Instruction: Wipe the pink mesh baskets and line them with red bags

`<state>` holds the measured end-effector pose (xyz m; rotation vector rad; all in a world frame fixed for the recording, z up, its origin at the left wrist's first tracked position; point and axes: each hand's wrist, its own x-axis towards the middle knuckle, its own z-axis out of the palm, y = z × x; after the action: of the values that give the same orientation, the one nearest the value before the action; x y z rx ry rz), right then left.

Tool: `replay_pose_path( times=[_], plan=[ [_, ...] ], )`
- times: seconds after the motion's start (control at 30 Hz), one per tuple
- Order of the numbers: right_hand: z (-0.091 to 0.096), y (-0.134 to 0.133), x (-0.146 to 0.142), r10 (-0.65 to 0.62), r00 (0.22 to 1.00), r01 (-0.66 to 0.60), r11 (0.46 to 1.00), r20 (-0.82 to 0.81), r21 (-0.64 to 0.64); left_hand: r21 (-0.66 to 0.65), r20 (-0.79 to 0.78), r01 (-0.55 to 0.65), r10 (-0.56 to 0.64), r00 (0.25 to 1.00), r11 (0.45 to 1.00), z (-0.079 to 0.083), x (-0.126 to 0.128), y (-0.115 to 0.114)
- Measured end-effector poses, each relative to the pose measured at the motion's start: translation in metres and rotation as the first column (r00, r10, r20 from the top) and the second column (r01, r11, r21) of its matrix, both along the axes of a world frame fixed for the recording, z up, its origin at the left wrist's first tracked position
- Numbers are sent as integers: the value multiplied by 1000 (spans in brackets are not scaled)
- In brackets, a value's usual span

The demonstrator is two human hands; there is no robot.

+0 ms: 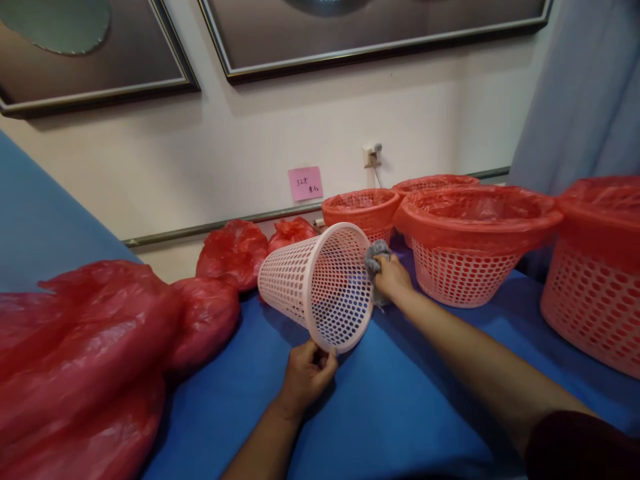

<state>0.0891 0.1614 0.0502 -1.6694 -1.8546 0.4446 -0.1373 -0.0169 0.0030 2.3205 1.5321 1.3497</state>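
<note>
A pale pink perforated plastic wastebasket [290, 273] is tipped on its side over the blue cloth, its round mouth turned toward me and to the right. My left hand [307, 377] pinches the lower edge of its rim between thumb and fingers. My right hand [393, 275] is closed on a grey cloth [379, 257], pressed against the right side of the rim. The cloth partly covers that stretch of rim. Through the holes and mouth, the basket's inside shows no liner.
Several pink baskets with red bag liners, among them a wide basket [465, 273] and a large basket [595, 307], stand at the right. Filled red plastic bags [95, 333] lie at the left. A pink note [305, 184] and a wall socket [371, 157] are behind.
</note>
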Motion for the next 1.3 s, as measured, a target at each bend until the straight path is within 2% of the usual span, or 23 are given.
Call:
replay_pose_path(
  times=[0.1, 0.17, 0.3, 0.4, 0.47, 0.57, 0.63, 0.67, 0.73, 0.83, 0.9, 0.97, 1.07, 1.13, 1.2, 1.3],
  plan=[
    [-38, -16, 5, 71, 997, -69, 993, 13, -96, 9, 12, -4, 4, 1000, 1000, 1, 1, 1],
    [-51, -26, 7, 128, 992, -126, 985, 13, -119, 1, 25, -11, 11, 1000, 1000, 3, 2, 1],
    [-55, -55, 0, 292, 956, -291, 951, -11, -106, -27, 48, -37, 38, 998, 999, 6, 1, 3],
    [-53, -87, -12, 454, 889, -457, 886, -55, -74, -45, 66, -24, 27, 997, 999, 7, -1, 2],
    [-52, -109, -21, 552, 821, -556, 831, -148, 19, -77, 97, 12, -5, 995, 997, 7, -3, 1],
    [-52, -132, -30, 674, 658, -612, 738, -335, 282, -139, 175, 72, -47, 983, 988, 7, -6, -1],
    [-53, -137, -32, 749, 559, -604, 661, -355, 445, -152, 213, 92, -59, 975, 984, 5, -7, -1],
    [-55, -137, -31, 781, 538, -608, 620, -316, 497, -149, 220, 98, -64, 973, 984, 4, -8, -1],
    [-58, -131, -28, 799, 575, -641, 573, -176, 511, -142, 221, 111, -78, 972, 984, 1, -9, 0],
    [-64, -119, -21, 731, 679, -690, 602, 69, 402, -158, 230, 157, -118, 966, 975, -3, -11, 1],
    [-67, -116, -18, 698, 690, -703, 584, 190, 406, -147, 230, 173, -136, 963, 974, -3, -12, 1],
    [-67, -118, -19, 676, 691, -684, 497, 256, 535, -106, 193, 167, -144, 971, 980, -1, -12, 1],
    [-62, -125, -27, 617, 743, -556, 355, 258, 751, -26, 81, 150, -148, 986, 988, 2, -13, -2],
    [-52, -130, -34, 573, 778, -497, 314, 256, 809, 25, 4, 141, -141, 990, 990, 2, -13, -4],
    [-37, -134, -40, 529, 807, -476, 325, 260, 817, 64, -46, 100, -97, 994, 993, 1, -12, -5],
    [-9, -136, -48, 460, 854, -446, 412, 241, 795, 79, -62, 7, -2, 998, 997, 0, -6, -7]
  ],
)
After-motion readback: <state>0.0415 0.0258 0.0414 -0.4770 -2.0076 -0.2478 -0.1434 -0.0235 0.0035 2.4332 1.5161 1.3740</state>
